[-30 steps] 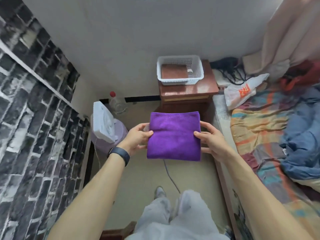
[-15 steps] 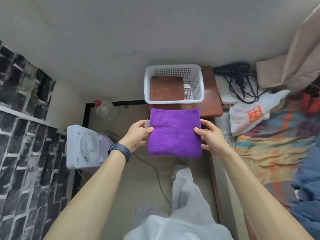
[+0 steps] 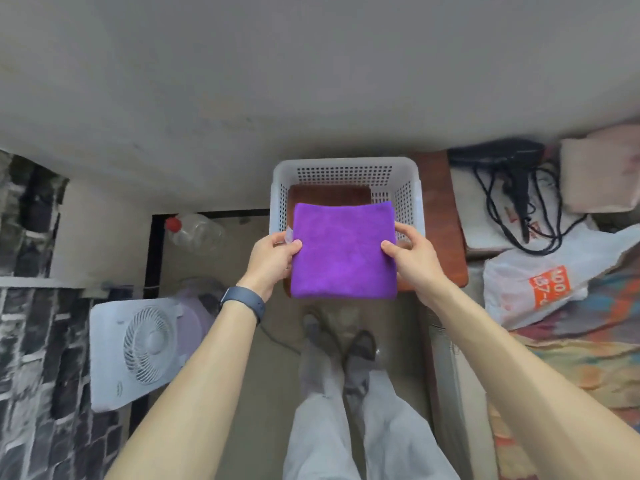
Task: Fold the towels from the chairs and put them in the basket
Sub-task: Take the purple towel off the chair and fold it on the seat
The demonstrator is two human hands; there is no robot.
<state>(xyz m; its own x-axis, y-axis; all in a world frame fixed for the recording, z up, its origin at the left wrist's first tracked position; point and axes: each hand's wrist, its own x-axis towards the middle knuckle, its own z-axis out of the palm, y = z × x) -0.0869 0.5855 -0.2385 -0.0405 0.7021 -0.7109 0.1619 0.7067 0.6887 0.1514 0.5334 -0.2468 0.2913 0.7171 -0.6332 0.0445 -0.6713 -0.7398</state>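
Purple towel [image 3: 343, 252], fuzzy and folded into a neat thick square, sits held level over the near edge of the white basket [image 3: 346, 163] on the table [image 3: 441, 220], left hand [image 3: 270, 258] and right hand [image 3: 414, 259] each with a pinching grip on a side edge, brown towel [image 3: 329, 195] inside the basket.

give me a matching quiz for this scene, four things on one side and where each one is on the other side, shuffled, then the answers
1. purple folded towel
2. brown folded towel
3. white perforated plastic basket
4. white box fan

A. on the reddish wooden nightstand
B. low at the far left
C. gripped by the left hand and right hand
D. lying inside the basket

Pairs: 1-C, 2-D, 3-A, 4-B
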